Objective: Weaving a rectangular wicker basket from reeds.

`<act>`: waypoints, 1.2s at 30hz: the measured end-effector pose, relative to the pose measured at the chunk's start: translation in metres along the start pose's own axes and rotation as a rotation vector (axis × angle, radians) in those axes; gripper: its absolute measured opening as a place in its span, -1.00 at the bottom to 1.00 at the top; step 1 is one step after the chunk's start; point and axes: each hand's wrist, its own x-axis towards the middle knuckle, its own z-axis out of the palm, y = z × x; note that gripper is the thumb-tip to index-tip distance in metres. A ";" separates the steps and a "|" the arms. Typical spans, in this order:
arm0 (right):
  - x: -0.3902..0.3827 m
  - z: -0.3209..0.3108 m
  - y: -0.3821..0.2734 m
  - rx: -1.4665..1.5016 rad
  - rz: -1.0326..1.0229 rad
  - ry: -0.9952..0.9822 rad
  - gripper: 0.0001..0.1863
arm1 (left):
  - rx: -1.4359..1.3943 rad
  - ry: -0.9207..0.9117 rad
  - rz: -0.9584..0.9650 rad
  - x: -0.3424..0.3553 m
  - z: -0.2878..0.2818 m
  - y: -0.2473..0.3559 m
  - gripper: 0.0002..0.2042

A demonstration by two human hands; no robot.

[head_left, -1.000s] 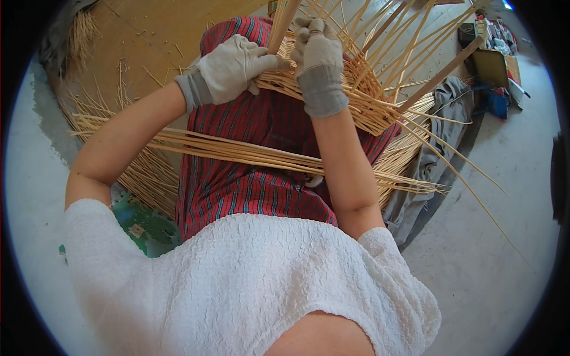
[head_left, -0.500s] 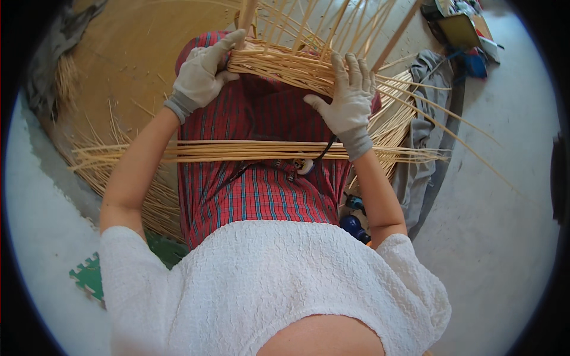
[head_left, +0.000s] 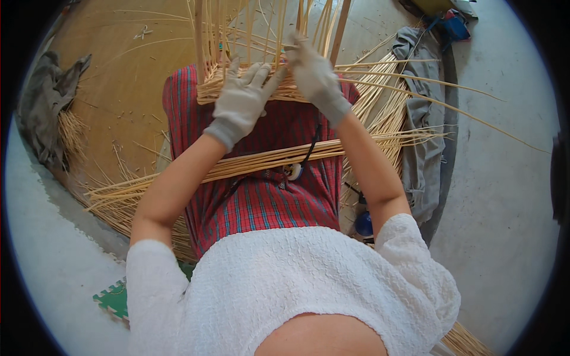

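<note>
A partly woven wicker basket of pale rods rests across my knees, with thin upright stakes rising from its far side and thicker wooden posts at its ends. My left hand, in a whitish work glove, lies on the woven band with its fingers spread among the stakes. To its right, my gloved right hand is raised over the weave beside a stake, fingers curled in and slightly blurred. What they hold, if anything, is hidden. Several long rods stick out past the basket's right end.
A bundle of pale rods lies across my lap on a red plaid cloth. More rods lie at right beside a grey cloth. Another grey cloth is at left. A blue object sits far right.
My left hand has moved right from the basket's left end post onto the weave. The right hand has lifted leftward, its fingers curling. The basket appears farther left and lower in view.
</note>
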 end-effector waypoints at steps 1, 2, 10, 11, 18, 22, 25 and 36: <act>0.021 0.013 0.005 -0.244 -0.012 -0.055 -0.66 | 0.002 0.012 -0.007 0.015 0.016 0.000 -0.10; 0.041 0.021 -0.006 -0.235 0.072 -0.144 -0.69 | 0.057 0.024 -0.062 0.025 0.039 -0.003 -0.15; 0.072 0.058 0.003 0.630 0.551 -0.242 -0.69 | -0.283 -0.118 -0.146 0.033 0.015 -0.002 -0.23; 0.073 0.062 0.003 0.665 0.561 -0.187 -0.71 | -0.285 -0.104 -0.153 0.031 0.015 -0.002 -0.26; 0.090 0.077 0.027 0.613 0.550 0.151 -0.75 | -0.263 0.070 -0.161 0.036 0.022 0.002 -0.44; 0.086 0.081 0.025 0.712 0.559 0.188 -0.74 | -0.270 0.048 -0.195 0.033 0.026 0.006 -0.47; 0.070 0.070 0.014 0.231 0.256 0.071 -0.54 | -0.355 0.357 -0.104 0.005 0.019 -0.004 -0.43; -0.024 -0.004 0.029 -0.764 -0.400 -0.104 -0.20 | -1.046 0.301 -0.534 -0.069 0.042 -0.102 -0.57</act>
